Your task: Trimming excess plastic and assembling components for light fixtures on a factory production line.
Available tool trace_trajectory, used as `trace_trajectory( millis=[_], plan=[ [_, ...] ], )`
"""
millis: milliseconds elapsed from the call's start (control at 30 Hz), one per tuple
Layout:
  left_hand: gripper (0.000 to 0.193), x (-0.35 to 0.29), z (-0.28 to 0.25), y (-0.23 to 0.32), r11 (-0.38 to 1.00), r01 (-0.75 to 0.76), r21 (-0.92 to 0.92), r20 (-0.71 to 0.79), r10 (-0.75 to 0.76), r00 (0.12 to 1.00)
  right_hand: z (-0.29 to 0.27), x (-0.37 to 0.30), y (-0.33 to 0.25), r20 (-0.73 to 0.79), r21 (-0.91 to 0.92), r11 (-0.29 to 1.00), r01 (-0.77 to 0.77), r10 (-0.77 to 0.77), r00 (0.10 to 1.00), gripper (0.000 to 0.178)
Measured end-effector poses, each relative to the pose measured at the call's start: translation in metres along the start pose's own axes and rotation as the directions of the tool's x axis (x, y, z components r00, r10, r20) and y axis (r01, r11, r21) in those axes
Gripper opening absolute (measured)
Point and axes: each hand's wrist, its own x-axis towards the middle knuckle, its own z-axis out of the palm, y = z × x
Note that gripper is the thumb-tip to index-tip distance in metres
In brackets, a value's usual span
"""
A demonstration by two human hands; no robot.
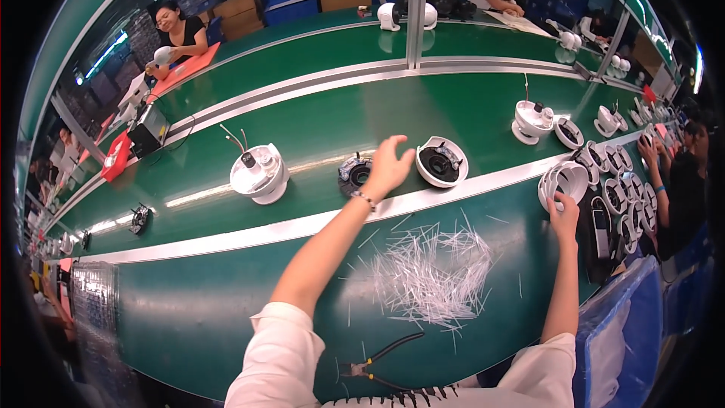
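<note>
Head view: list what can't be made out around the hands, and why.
All in the head view:
Black round part: its right edge, covered by the left hand; contact unclear.
White shells at the right hand: their number, since they overlap.
Pliers: lower handle's end, hidden by the shirt.
White strips: their number, tangled in a pile.
Dark part at far left: too small to identify.
</note>
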Motion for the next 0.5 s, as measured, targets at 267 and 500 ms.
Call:
trace_trajectory(
  millis=[267, 500],
  plan=[
    [0.043, -0.003, -0.073, -0.033, 0.842, 0.135, 0.523, 0.153, -0.249, 0.956, 0.010, 0.011, -0.002, 0.015, 0.054, 0.999, 0.002, -0.002, 1.000, 0.012],
    [0.050, -0.007, -0.056, -0.031, 0.881, 0.252, 0.401, 0.098, -0.314, 0.944, -0.060, 0.007, -0.081, -0.428, 0.022, 0.985, 0.172, -0.146, 0.892, 0.008]
  ],
)
